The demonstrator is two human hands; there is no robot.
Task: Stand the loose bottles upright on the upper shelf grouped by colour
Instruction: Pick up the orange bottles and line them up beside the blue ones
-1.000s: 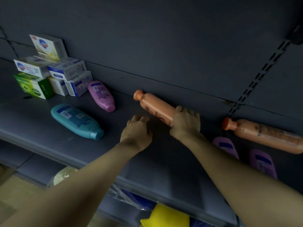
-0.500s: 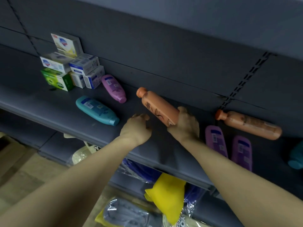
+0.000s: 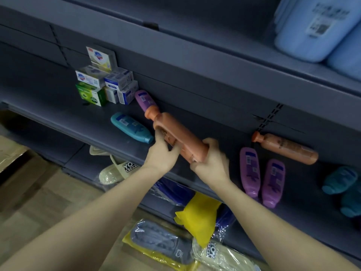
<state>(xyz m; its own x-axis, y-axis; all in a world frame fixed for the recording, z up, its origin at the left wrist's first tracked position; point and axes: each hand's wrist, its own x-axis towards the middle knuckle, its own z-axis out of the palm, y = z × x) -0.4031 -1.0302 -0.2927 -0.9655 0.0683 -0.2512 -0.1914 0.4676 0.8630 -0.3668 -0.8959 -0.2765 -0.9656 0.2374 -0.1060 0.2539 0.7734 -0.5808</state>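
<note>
A tall orange bottle [image 3: 176, 132] is lifted off the grey shelf [image 3: 82, 122], tilted with its cap up and to the left. My right hand [image 3: 212, 163] grips its base and my left hand [image 3: 162, 153] holds its middle. A second orange bottle [image 3: 287, 147] lies flat at the back right. Two purple bottles [image 3: 261, 175] lie side by side in front of it, and a third purple bottle [image 3: 145, 99] lies partly behind the held bottle's cap. A teal bottle [image 3: 130, 127] lies left of my hands; two more teal bottles [image 3: 341, 181] lie at the far right.
Stacked soap boxes [image 3: 105, 83] stand at the shelf's back left. Pale blue containers [image 3: 312, 26] sit on the shelf above at the top right. Below, bagged slippers [image 3: 117, 171], a yellow item [image 3: 199, 216] and more packs fill the lower shelf. Wooden floor lies at the left.
The orange bottle has risen off the shelf and tipped cap-up. My left hand has moved from the shelf onto the bottle. The camera has pulled back and up.
</note>
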